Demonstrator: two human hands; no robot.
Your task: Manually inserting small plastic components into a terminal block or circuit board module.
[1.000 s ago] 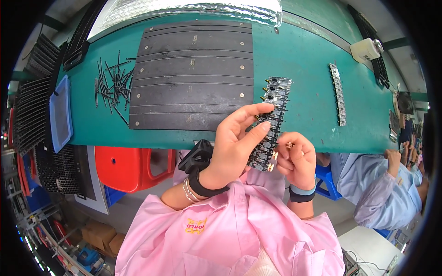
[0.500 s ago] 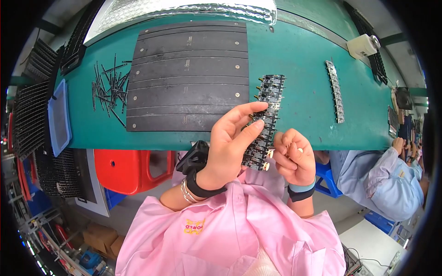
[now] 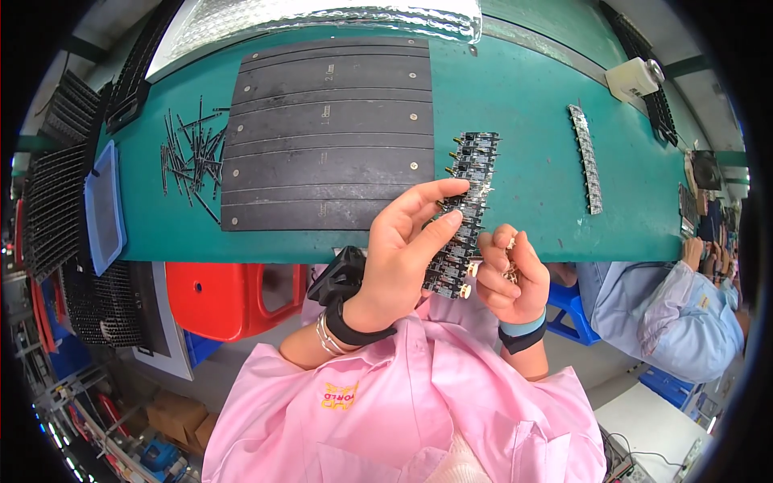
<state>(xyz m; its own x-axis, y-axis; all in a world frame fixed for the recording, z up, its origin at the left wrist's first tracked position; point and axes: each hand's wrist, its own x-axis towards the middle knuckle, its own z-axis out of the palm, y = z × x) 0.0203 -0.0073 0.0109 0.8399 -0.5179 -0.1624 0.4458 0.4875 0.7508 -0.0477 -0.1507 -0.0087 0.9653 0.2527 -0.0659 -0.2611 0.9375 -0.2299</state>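
Observation:
My left hand point(image 3: 411, 241) grips a long strip of black circuit boards point(image 3: 475, 161) between thumb and fingers, above the table's near edge. Gold-coloured pins stick out from the strip's sides. Two small cream round parts point(image 3: 466, 291) sit on its right edge at the near end. Close beside that edge, my right hand point(image 3: 515, 278) is curled around several small cream parts point(image 3: 510, 272), one of them held up at the fingertips. What else lies inside the curled fingers is hidden.
A dark grooved board point(image 3: 330, 137) lies on the green table point(image 3: 523, 105). Left of it are thin black strips point(image 3: 192, 153) in a pile and a blue tray point(image 3: 105, 209). To the right lies another board strip point(image 3: 585, 159), with a white bottle point(image 3: 634, 80) beyond. A co-worker point(image 3: 684, 322) sits at right.
My right hand has opened its fingers somewhat and turned, so the cream parts inside now show. My left hand and the board strip have stayed in place.

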